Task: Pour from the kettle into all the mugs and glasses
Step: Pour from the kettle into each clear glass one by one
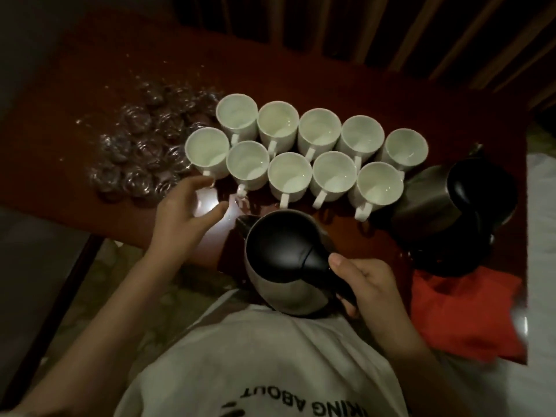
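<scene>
My right hand [368, 284] grips the black handle of a steel kettle [285, 260] with a black lid, held above the table's near edge, spout pointing toward the mugs. Several white mugs [301, 145] stand in two rows in the middle of the table, handles toward me. Left of them stands a cluster of clear glasses [141, 145]. My left hand [183, 212] hovers over the table with fingers spread and relaxed, its fingertips close to the handle of the leftmost mug [207, 152]; it holds nothing.
A second steel kettle [451, 197] with a black lid stands on its base at the right of the dark red table [75, 85]. A red cloth [463, 314] lies at the near right corner. A slatted wooden wall rises behind.
</scene>
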`<state>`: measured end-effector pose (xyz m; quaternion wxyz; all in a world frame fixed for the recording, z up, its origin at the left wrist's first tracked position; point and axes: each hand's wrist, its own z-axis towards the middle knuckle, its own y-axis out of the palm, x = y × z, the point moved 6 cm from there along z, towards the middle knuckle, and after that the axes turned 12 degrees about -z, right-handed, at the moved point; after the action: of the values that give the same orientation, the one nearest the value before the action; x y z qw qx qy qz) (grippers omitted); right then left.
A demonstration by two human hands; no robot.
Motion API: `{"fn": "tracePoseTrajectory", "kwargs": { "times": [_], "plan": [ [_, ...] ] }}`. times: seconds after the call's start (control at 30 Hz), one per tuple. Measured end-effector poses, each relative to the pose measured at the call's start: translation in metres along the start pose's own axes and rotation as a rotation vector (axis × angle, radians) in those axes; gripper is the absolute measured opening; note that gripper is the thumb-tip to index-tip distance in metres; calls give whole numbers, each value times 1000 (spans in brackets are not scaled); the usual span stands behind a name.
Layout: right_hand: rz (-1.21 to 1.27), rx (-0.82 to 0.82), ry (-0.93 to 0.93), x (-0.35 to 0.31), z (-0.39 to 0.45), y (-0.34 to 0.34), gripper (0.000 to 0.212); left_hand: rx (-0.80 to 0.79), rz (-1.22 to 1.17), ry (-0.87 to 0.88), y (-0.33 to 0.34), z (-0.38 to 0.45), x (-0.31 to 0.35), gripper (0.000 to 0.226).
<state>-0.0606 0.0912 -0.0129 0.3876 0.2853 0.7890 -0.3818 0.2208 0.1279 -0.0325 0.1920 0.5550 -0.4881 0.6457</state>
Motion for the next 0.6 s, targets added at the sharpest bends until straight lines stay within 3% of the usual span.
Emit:
{"fn": "tracePoseTrajectory", "kwargs": {
  "times": [0.17, 0.37, 0.6],
  "plan": [
    [-29, -18, -19, -13, 1, 17, 62, 82, 78, -44, -26, -6, -24, 55],
    [-102, 15, -41, -41, 12, 44, 67, 65, 232, 40, -66, 22, -48, 67],
    [-64, 100, 59, -63, 21, 95, 65, -201, 335, 38, -88, 64, -74, 84]
  ]
}}
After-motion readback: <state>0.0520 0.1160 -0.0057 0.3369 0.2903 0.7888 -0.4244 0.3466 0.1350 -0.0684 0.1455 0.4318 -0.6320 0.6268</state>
